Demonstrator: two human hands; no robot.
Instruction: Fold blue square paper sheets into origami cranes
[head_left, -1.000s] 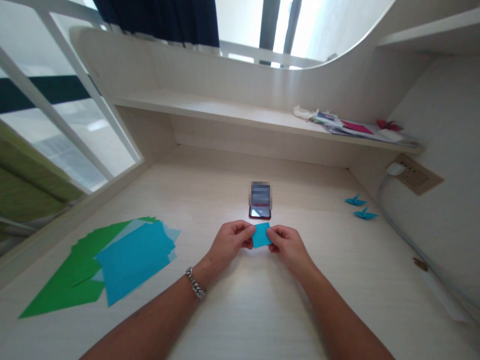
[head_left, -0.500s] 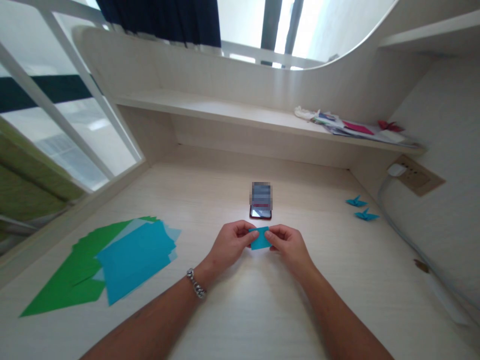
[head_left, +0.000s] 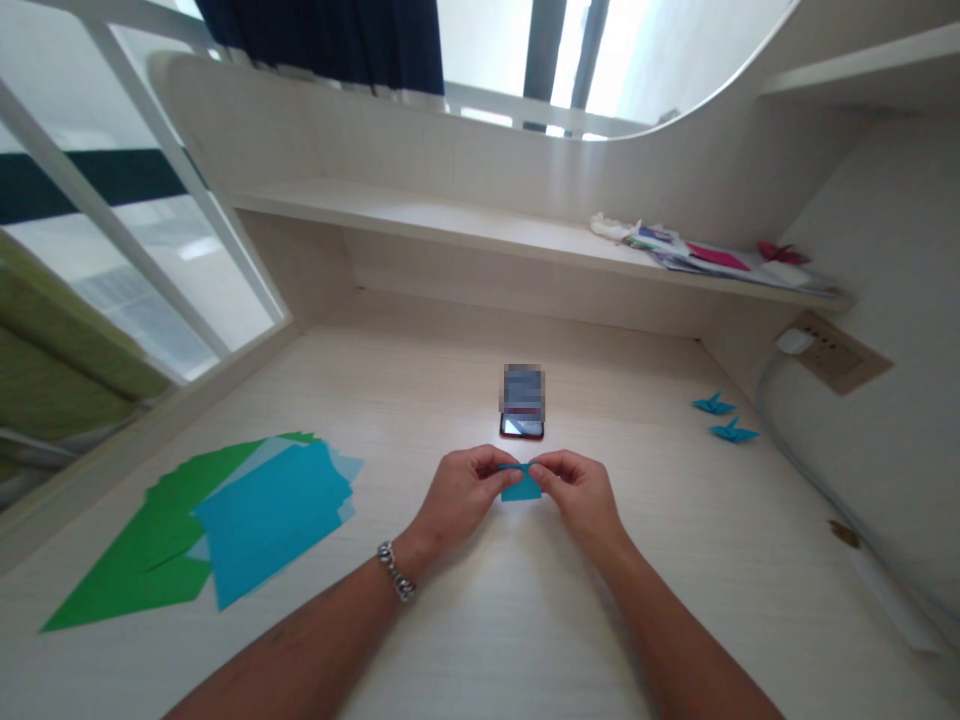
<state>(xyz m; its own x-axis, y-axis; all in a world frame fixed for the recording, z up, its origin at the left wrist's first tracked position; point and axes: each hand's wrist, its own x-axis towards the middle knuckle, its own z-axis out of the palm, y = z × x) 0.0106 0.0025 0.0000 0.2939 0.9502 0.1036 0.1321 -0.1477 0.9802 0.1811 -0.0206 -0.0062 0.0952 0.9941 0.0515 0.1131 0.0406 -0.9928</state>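
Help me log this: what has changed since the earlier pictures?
The left hand and right hand have brought their thumbs closer together on the blue paper, which now looks shorter top to bottom; folded or tilted, I cannot tell. Neither hand let go. Phone, birds and sheets stayed put.

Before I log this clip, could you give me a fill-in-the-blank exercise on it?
The left hand and right hand hold a small paper coloured ____.
The bracelet circles the ____ wrist.
On the desk, folded paper birds number ____.
The blue stack partly covers another stack coloured ____.
Missing words: blue; left; two; green.
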